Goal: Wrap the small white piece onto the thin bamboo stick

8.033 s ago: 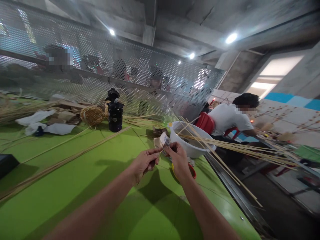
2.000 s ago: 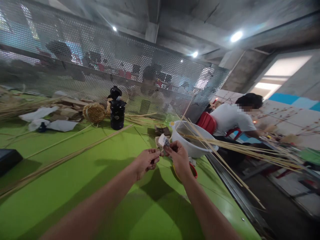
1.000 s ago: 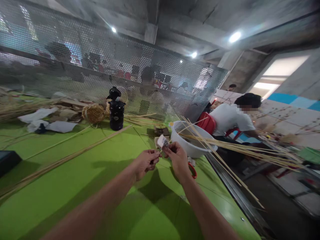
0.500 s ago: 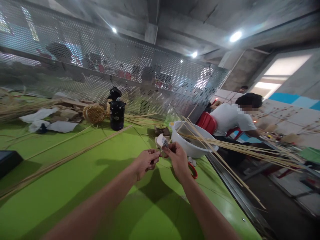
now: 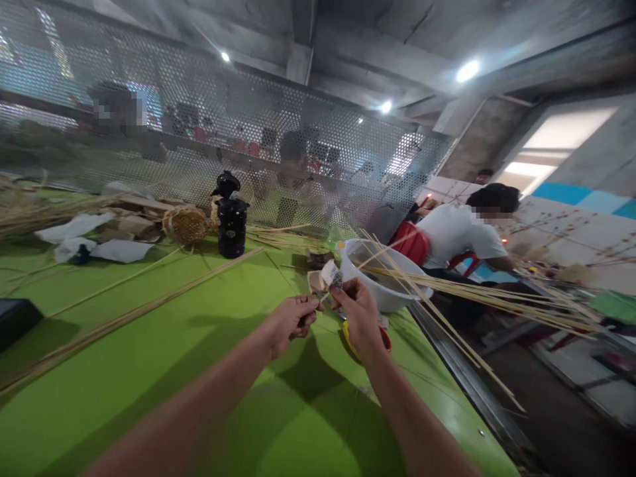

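Note:
My left hand (image 5: 293,317) pinches one end of a short, thin pale strip (image 5: 324,299) above the green table (image 5: 209,371). Just to its right, my right hand (image 5: 356,306) is closed on a small white printed paper (image 5: 330,273), which sticks up from the fingertips. The strip reaches toward the right fingers; its far end is hard to make out. Under my right wrist lies a thing with red (image 5: 385,338) and yellow (image 5: 350,339) curved parts, partly hidden. Brown scraps (image 5: 315,281) lie just behind the paper.
A white basin (image 5: 392,291) with long strips (image 5: 477,298) across it stands at the table's right edge. Behind are a black bottle (image 5: 232,225), a woven ball (image 5: 185,224) and white papers (image 5: 74,228). A seated person (image 5: 454,228) is beyond the basin; a perforated screen (image 5: 209,152) stands behind the table.
My right hand and the paper have moved slightly right, away from my left hand. More of the strip between the hands and the yellow part under my wrist now show.

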Available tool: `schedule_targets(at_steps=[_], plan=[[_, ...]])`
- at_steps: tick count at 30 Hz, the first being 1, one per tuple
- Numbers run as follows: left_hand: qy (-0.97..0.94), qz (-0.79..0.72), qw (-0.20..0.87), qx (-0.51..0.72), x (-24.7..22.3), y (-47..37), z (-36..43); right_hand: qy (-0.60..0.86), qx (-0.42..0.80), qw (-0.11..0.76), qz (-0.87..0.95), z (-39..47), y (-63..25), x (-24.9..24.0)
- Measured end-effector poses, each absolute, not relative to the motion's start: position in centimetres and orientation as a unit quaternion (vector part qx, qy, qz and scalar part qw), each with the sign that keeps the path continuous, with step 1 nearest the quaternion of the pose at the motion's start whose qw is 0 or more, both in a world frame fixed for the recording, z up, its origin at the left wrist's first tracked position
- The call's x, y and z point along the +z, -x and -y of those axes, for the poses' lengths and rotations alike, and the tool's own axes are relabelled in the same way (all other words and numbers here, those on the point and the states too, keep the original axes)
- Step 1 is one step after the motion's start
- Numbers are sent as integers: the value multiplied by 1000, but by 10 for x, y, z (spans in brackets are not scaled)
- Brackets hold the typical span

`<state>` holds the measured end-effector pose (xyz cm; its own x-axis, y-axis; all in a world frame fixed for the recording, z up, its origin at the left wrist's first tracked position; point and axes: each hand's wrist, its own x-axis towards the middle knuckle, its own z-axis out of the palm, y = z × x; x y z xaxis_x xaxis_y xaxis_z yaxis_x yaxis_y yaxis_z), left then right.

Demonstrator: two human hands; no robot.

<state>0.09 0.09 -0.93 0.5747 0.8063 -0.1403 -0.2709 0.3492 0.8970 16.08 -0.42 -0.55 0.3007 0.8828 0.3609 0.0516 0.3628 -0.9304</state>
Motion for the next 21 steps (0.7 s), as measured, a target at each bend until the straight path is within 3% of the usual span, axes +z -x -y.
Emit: schedule_targets(at_steps=[6,11,16,21], plan=[[-432,-285,772,369,-14,-1,-4,451,385,614,521,6,-152,-6],[-431,-283,782,350,-13,-2,-4,486,317,636,508,6,-154,-5],[-415,-269,787,368,-13,-2,-4,454,377,610,529,7,-152,-5],[-425,-277,788,349,-15,-2,-4,492,311,637,506,7,-154,-3]])
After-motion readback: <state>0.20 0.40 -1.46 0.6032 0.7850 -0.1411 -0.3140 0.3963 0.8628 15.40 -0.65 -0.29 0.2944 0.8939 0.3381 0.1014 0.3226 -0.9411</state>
